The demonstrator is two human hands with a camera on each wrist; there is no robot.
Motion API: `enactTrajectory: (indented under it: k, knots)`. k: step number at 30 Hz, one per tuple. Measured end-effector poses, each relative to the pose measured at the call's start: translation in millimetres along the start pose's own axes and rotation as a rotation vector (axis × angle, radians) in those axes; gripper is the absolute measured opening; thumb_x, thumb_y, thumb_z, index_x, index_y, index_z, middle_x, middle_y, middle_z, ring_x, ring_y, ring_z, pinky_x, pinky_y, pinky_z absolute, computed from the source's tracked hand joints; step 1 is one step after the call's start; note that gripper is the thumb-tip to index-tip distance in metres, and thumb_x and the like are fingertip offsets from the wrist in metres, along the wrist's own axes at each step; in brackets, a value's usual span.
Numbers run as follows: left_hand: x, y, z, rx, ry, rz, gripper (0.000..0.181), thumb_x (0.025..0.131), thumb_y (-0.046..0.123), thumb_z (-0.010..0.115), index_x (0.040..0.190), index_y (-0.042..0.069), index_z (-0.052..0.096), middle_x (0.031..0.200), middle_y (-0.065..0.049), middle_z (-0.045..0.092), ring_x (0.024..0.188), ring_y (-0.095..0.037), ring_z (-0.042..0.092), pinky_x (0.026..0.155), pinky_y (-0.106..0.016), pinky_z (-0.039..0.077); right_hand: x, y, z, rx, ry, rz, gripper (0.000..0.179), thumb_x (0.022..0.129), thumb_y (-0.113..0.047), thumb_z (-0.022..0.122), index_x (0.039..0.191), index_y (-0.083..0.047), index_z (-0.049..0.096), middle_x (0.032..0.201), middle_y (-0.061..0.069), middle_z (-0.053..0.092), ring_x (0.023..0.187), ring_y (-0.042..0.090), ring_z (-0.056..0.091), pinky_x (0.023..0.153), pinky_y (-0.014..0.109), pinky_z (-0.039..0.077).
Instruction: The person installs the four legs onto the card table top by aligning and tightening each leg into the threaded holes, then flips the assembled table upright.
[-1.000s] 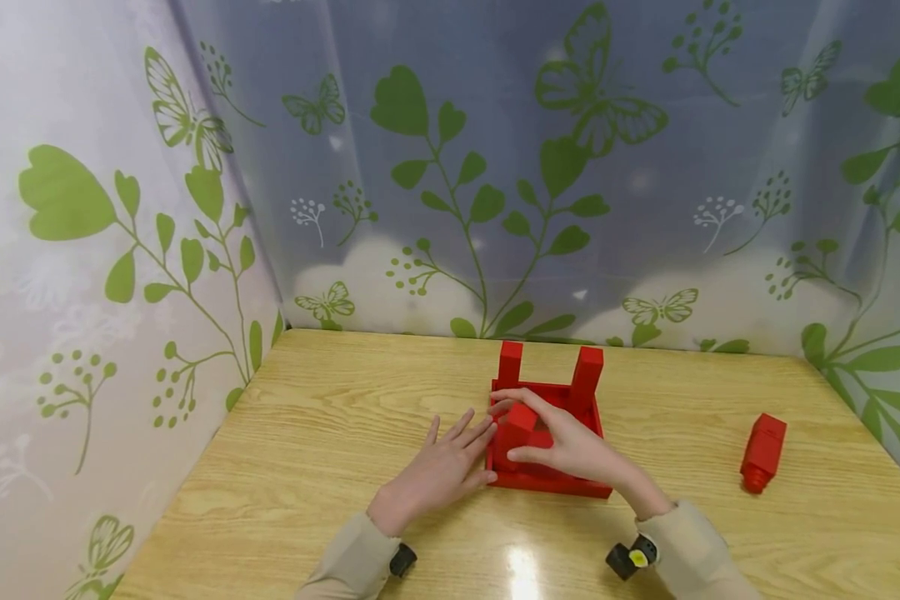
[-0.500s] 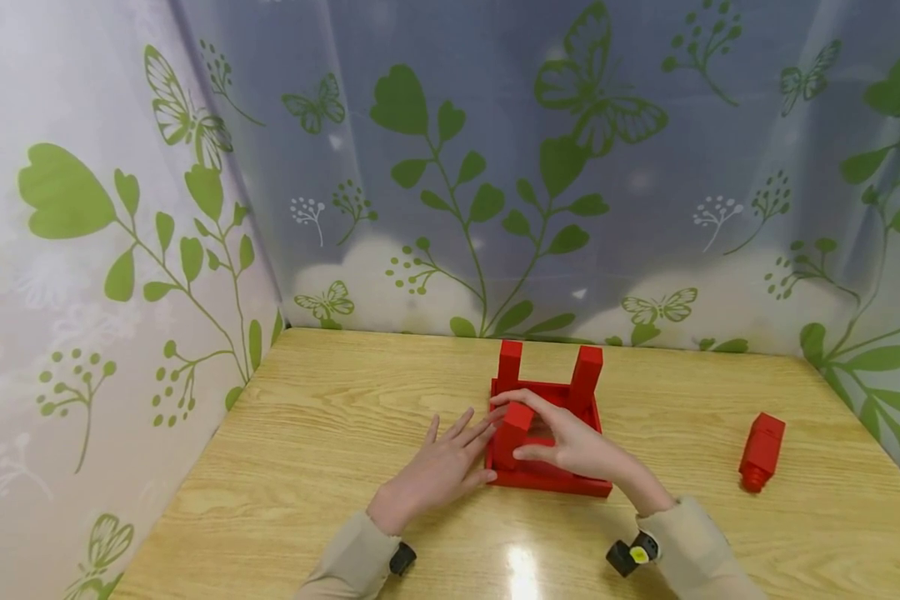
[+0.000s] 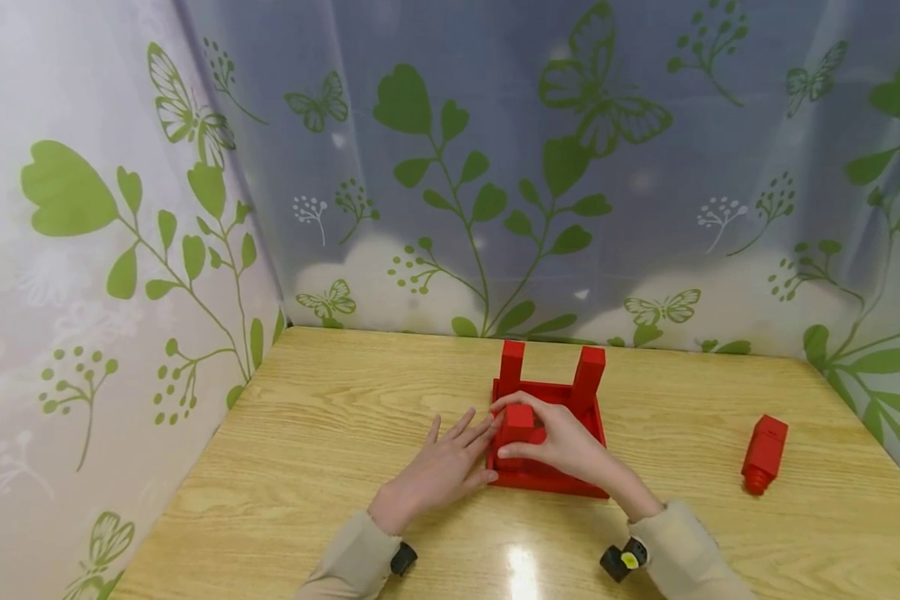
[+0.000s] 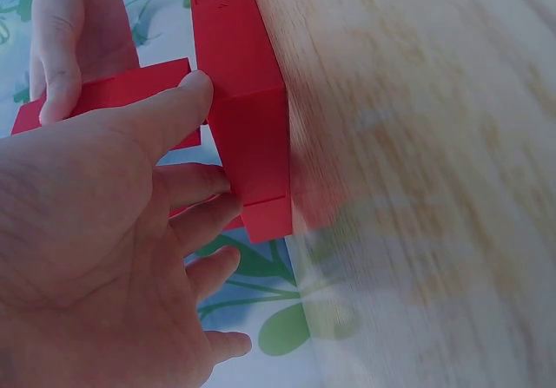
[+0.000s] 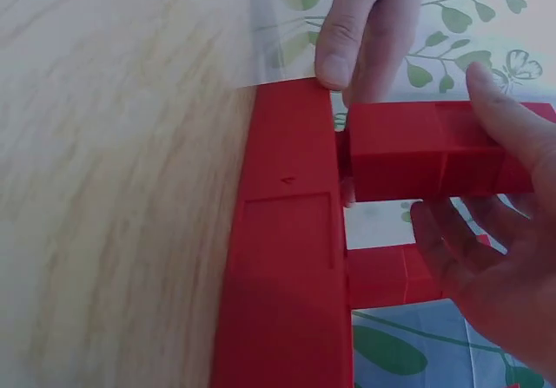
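Note:
A red square table base [image 3: 551, 485] lies with its rim upward, like a shallow tray. Two red legs, one at the back left [image 3: 512, 365] and one at the back right [image 3: 589, 373], stand upright on it. My right hand [image 3: 566, 446] grips a third red leg [image 5: 400, 149] at the front left corner, thumb on one side and fingers on the other. A narrow neck shows between this leg and the base in the right wrist view. With fingers extended, my left hand [image 3: 435, 482] touches the base's left side, its thumb at the front corner.
Another red leg [image 3: 765, 450] with a threaded end lies on the wooden table [image 3: 330, 417] to the right. Patterned curtains [image 3: 450, 167] hang behind the table and along its left side.
The leg in my right hand has turned slightly, and its top now faces more squarely forward. My right thumb has shifted a little left. The left hand stays in place.

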State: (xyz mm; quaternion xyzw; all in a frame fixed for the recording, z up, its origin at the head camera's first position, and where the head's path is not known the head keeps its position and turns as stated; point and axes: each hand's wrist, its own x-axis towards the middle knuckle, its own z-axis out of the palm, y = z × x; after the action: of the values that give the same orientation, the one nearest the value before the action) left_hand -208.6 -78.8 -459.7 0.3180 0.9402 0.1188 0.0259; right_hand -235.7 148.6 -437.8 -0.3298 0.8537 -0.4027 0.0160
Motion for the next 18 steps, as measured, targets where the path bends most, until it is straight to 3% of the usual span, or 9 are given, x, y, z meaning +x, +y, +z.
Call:
enactTrajectory:
  k: [3,6,13,18]
  knots:
    - [0.1,0.1,0.0,0.008,-0.002,-0.002,0.067,0.104,0.045,0.054,0.158,0.011,0.036,0.165,-0.002,0.031,0.154,-0.03,0.022,0.117,-0.068,0.019,-1.5,0,-4,0.061,-0.028,-0.006,0.064,0.084,-0.026,0.084,0.141,-0.019,0.055,0.138,0.0,0.062,0.106,0.012,0.063,0.093,0.038,0.053]
    - [0.3,0.5,-0.5,0.01,-0.01,-0.008,0.067,0.104,0.045,0.053,0.158,0.01,0.036,0.165,-0.002,0.03,0.154,-0.029,0.021,0.118,-0.067,0.019,-3.5,0,-10,0.137,-0.058,-0.017,0.067,0.085,-0.015,0.083,0.145,-0.014,0.052,0.146,0.003,0.055,0.13,0.021,0.055,0.104,0.044,0.049]
    - [0.3,0.2,-0.7,-0.008,-0.019,-0.015,0.068,0.103,0.045,0.054,0.158,0.01,0.036,0.165,-0.003,0.032,0.155,-0.029,0.02,0.118,-0.067,0.018,-5.3,1,-19,0.24,-0.145,-0.098,0.067,0.091,-0.002,0.074,0.151,-0.01,0.045,0.15,0.016,0.049,0.139,0.03,0.048,0.11,0.035,0.044]
    - [0.4,-0.4,-0.2,-0.025,-0.022,-0.017,0.068,0.103,0.045,0.055,0.159,0.011,0.035,0.165,-0.002,0.03,0.155,-0.028,0.019,0.119,-0.067,0.016,-5.5,2,-22,0.257,-0.148,-0.123,0.064,0.092,0.001,0.071,0.15,-0.01,0.046,0.149,0.014,0.051,0.138,0.029,0.051,0.109,0.027,0.043]
